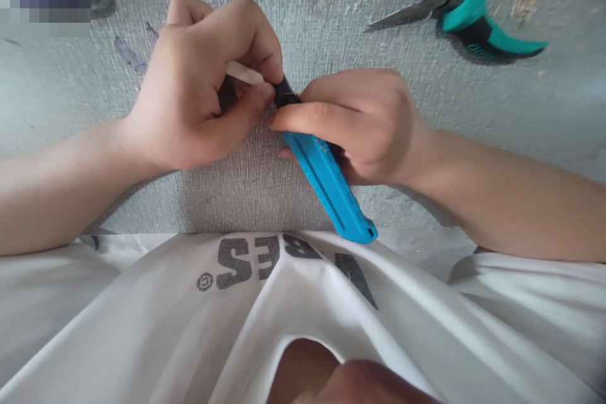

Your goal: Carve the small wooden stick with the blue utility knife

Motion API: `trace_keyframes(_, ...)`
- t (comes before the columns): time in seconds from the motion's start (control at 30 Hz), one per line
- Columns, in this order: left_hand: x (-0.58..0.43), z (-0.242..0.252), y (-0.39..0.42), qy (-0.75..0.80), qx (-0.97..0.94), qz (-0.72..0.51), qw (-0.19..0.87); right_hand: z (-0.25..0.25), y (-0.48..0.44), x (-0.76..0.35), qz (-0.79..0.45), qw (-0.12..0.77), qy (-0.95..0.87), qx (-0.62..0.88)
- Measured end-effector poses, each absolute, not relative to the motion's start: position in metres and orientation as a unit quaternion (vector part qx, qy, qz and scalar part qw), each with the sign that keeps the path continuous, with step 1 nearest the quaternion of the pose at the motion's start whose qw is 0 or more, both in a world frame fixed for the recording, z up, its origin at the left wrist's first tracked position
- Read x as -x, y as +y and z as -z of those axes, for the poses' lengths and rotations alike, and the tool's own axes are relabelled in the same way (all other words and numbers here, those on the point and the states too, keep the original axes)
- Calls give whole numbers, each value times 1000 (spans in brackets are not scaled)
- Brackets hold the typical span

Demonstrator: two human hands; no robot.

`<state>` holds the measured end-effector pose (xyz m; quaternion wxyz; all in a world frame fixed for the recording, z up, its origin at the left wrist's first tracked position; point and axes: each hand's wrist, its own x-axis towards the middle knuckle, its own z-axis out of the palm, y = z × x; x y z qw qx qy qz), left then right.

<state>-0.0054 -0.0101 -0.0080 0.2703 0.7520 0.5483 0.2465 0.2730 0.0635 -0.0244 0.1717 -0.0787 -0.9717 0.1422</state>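
Blue cutter held over the surface, both hands closed on the work.

We find the blue cutter (331, 186) slanting from near the person's chest up to mid-surface (544, 107), its black nose (285, 93) meeting a thin white strip (243, 73). The right hand (364, 123) is closed round the cutter's upper body, forefinger laid along it; the left hand (203, 82) pinches the white strip beside the nose. We judge the cutter light, rigid and fairly smooth, best gripped mid-body, clear of the nose; the strip looks slender and easily bent. 1 pair of pliers (454, 3), teal-handled, lies well apart at the far right among shavings (525, 3); nothing obstructs the hands.
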Motion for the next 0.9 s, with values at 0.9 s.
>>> trace_keyframes(0.9, 10, 14, -11, 542, -755, -249, 273, 31, 64, -272, -223, 165, -957, 84)
